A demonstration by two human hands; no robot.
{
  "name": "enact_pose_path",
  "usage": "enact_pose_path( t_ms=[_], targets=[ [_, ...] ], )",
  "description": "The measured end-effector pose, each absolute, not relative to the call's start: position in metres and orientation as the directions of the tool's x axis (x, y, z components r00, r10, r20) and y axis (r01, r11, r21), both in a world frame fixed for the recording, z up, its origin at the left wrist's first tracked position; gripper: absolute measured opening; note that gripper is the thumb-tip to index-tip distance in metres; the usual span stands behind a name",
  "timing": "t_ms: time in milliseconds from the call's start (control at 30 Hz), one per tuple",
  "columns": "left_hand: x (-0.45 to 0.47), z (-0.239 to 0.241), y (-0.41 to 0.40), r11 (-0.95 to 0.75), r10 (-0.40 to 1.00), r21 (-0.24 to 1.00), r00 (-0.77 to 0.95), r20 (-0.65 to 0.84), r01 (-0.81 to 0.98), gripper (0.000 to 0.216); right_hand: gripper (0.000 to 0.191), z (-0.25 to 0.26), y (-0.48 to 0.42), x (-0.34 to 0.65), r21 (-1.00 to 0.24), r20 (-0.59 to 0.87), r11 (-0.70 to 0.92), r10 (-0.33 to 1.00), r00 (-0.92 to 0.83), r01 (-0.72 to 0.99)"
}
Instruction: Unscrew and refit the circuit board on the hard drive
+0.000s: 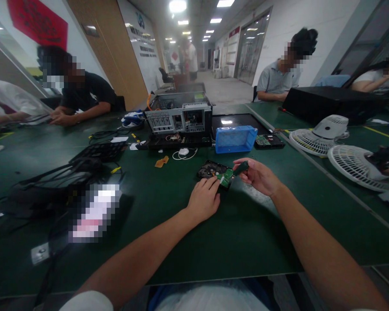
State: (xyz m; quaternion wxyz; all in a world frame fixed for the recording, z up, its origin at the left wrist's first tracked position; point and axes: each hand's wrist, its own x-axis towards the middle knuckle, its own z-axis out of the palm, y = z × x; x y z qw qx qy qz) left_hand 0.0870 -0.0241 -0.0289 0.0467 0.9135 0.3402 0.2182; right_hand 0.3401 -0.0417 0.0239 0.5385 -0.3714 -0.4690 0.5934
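A hard drive (207,167) lies on the green table in front of me, its green circuit board (227,176) facing up. My left hand (205,199) grips the near edge of the drive, fingertips beside the board. In my right hand (257,176) is a screwdriver (240,169) with a dark green handle, tilted over the right end of the board. Its tip is too small to make out. Just beyond the hands stands a blue plastic bin (236,140), tipped on its side. Another drive with a circuit board (268,141) lies to the right of the bin.
An opened computer case (178,121) stands at the back. White fan parts (314,140) sit on the right, near a black case (330,103). Left are a black bag (42,190), a blurred bright screen (95,214) and cables. Other people sit around the table.
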Motion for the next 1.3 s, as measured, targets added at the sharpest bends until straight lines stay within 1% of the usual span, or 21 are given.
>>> enact_pose_path(
  t_ms=[200, 300, 367, 500, 600, 700, 900, 1133, 1300],
  targets=[
    [0.0864, -0.0269, -0.0248, -0.77, 0.635, 0.234, 0.671, 0.384, 0.594, 0.048, 0.034, 0.0236, -0.0419, 0.341, -0.956, 0.077, 0.028, 0.985, -0.156, -0.291],
    [0.0862, -0.026, -0.0254, -0.771, 0.634, 0.24, 0.674, 0.38, 0.59, 0.049, 0.03, 0.0248, -0.0422, 0.3392, -0.958, 0.103, 0.054, 0.981, -0.163, -0.281],
    [0.0864, -0.0262, -0.0256, -0.768, 0.637, 0.241, 0.673, 0.376, 0.593, 0.049, 0.027, 0.025, -0.0422, 0.3381, -0.951, 0.109, 0.059, 0.982, -0.153, -0.303],
    [0.0872, -0.0278, -0.0252, -0.766, 0.64, 0.24, 0.669, 0.378, 0.597, 0.05, 0.032, 0.0254, -0.0419, 0.3379, -0.931, 0.065, 0.003, 0.985, -0.158, -0.365],
    [0.0875, -0.0282, -0.0245, -0.763, 0.644, 0.241, 0.668, 0.373, 0.6, 0.05, 0.031, 0.026, -0.0416, 0.339, -0.925, 0.046, -0.024, 0.984, -0.175, -0.379],
    [0.0874, -0.0272, -0.0243, -0.76, 0.647, 0.245, 0.669, 0.366, 0.601, 0.05, 0.031, 0.0254, -0.0411, 0.3394, -0.932, 0.064, -0.003, 0.983, -0.174, -0.363],
    [0.0868, -0.0277, -0.0244, -0.76, 0.648, 0.246, 0.67, 0.362, 0.601, 0.05, 0.039, 0.0237, -0.0414, 0.3389, -0.95, 0.064, 0.024, 0.991, -0.12, -0.31],
    [0.0877, -0.0296, -0.024, -0.758, 0.65, 0.243, 0.672, 0.355, 0.605, 0.051, 0.031, 0.0266, -0.0425, 0.3437, -0.96, 0.11, 0.075, 0.987, -0.119, -0.27],
    [0.0874, -0.0276, -0.0245, -0.758, 0.65, 0.243, 0.669, 0.359, 0.606, 0.05, 0.026, 0.0281, -0.0422, 0.3472, -0.95, 0.129, 0.112, 0.991, -0.04, -0.293]
  ],
)
